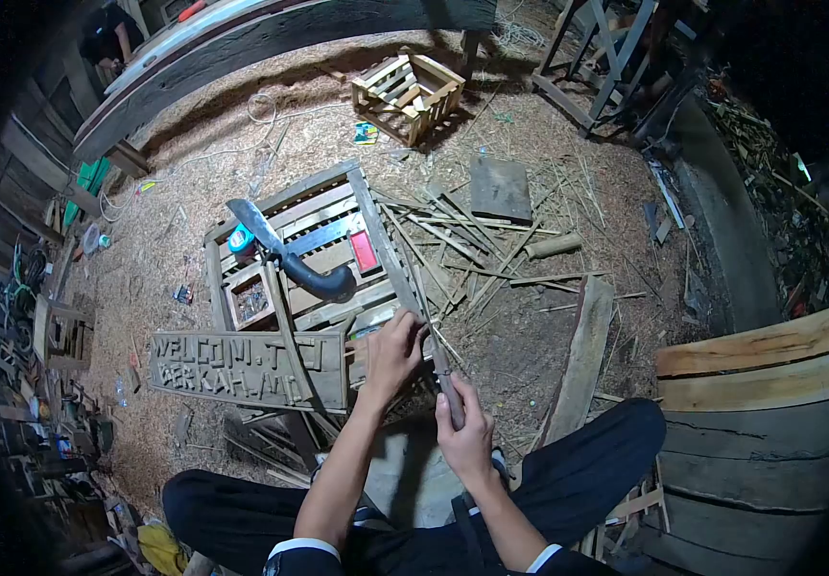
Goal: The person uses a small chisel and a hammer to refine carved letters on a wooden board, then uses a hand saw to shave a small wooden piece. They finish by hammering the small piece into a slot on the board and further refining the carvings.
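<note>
My right hand is wrapped round the brown handle of a knife, its narrow blade pointing away from me. Close beside the blade, my left hand is closed, fingers bent; what it grips is hidden, perhaps a thin strip. Beyond both hands lies a slatted wooden frame. On it rest a machete with a black curved handle, a red rectangular piece and a teal round object. A wooden sign with raised letters leans at the frame's near left corner.
Thin sticks are piled right of the frame, near a square board. A slatted crate stands farther off, before a long bench. Planks lie at right. Another person is at the upper left.
</note>
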A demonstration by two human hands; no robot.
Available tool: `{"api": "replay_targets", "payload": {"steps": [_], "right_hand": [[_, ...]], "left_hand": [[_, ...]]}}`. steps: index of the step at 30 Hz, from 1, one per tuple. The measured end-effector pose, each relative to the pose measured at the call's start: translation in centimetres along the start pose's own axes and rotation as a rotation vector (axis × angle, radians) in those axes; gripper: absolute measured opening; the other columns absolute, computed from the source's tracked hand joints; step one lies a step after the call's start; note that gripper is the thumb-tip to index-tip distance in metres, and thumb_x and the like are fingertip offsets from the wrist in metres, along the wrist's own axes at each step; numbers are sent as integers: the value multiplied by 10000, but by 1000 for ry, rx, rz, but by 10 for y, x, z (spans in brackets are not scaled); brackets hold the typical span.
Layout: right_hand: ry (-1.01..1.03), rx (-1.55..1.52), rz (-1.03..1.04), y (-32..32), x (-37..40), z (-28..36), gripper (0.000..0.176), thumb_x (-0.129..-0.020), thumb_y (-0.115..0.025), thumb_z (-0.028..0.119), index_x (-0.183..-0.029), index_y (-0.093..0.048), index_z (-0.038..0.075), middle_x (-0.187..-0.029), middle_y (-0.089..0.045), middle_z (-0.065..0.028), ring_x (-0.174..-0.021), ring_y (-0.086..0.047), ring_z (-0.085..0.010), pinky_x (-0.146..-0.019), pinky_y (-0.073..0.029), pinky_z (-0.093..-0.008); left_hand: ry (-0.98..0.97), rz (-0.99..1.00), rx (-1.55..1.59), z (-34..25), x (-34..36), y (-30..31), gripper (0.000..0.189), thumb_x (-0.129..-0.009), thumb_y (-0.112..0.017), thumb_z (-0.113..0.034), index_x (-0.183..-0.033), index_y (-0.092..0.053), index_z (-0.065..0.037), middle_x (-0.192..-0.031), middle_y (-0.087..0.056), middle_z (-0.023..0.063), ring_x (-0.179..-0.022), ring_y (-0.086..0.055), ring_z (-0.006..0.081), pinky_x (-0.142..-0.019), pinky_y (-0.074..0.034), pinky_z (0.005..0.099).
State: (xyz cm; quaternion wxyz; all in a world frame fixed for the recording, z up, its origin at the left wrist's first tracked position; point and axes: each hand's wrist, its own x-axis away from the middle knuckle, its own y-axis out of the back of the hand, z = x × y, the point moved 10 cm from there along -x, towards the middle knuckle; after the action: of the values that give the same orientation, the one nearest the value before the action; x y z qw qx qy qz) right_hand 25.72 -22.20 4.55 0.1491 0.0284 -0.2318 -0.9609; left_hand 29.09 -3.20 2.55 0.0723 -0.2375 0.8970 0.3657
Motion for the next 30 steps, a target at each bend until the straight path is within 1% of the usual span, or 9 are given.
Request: {"api": "replay_targets", "payload": {"steps": [6,8,9,11,14,22,26,29,30], "right_hand": [[31,-14,-31,4,6,-2,392,-1028,-664,234,-1380,-630,65,-1117,-744,-266,-980,-746,-444,-781,-612,-480],[30,-29,-30,1,6,-5,393,-1028,-663,231,-1382,-628,65,-1107,-745,-267,-978,-746,-444,-779,-612,-479],[39,-15,-29,2,6,-5,393,-1025,-666,225,-1381,-628,64,-1104,-743,-269,-974,-749,-441,-776,-612,-479],[60,-4,-32,4,3,-3,392,-1023,-669,218,-1380,-628,63,-1100,-742,-271,-970,-751,-438,-772,-611,-479],[72,31,-49,10,6,-4,389,-1023,-668,217,-1380,-630,70,-1078,-744,-267,-947,-754,-437,-756,-607,-484],[116,55,-67,9,7,5,393,-1006,-689,198,-1376,-636,77,-983,-757,-249,-823,-767,-420,-654,-597,-472],[86,33,-56,13,21,-3,382,-1012,-680,202,-1370,-643,75,-1074,-755,-243,-901,-760,-435,-719,-607,-480],[93,35,-65,9,6,8,374,-1011,-680,188,-1364,-649,71,-1088,-755,-244,-939,-758,-437,-746,-612,-477],[81,45,-58,7,4,7,378,-1009,-682,183,-1365,-649,61,-1093,-756,-247,-960,-758,-430,-754,-612,-470]], "left_hand": [[47,16,50,7,2,-4,149,-943,-740,-121,-972,-646,-10,-950,-631,152,-794,-686,380,-660,-518,458],[27,-42,11,5,3,3,120,-940,-742,-123,-965,-665,-35,-981,-633,118,-730,-681,316,-636,-513,411],[28,-43,7,6,5,4,120,-940,-742,-123,-965,-665,-35,-981,-633,118,-730,-681,316,-636,-513,411],[48,-49,-58,7,4,6,151,-921,-773,-172,-985,-700,-56,-975,-641,138,-779,-694,374,-658,-529,460],[67,-19,-48,21,6,-4,161,-897,-788,-180,-1000,-714,-82,-977,-647,133,-776,-697,379,-652,-531,463],[48,10,-37,11,4,-1,134,-887,-751,-136,-994,-690,-82,-946,-675,131,-832,-705,383,-668,-529,462],[16,-31,9,11,2,2,129,-893,-746,-142,-984,-681,-78,-943,-685,121,-811,-703,384,-659,-524,465],[61,32,-19,9,2,2,128,-907,-747,-159,-978,-681,-76,-931,-685,121,-797,-697,392,-648,-516,467],[48,-11,-7,6,2,5,141,-923,-748,-184,-967,-677,-71,-921,-680,136,-798,-690,402,-642,-508,473]]}}
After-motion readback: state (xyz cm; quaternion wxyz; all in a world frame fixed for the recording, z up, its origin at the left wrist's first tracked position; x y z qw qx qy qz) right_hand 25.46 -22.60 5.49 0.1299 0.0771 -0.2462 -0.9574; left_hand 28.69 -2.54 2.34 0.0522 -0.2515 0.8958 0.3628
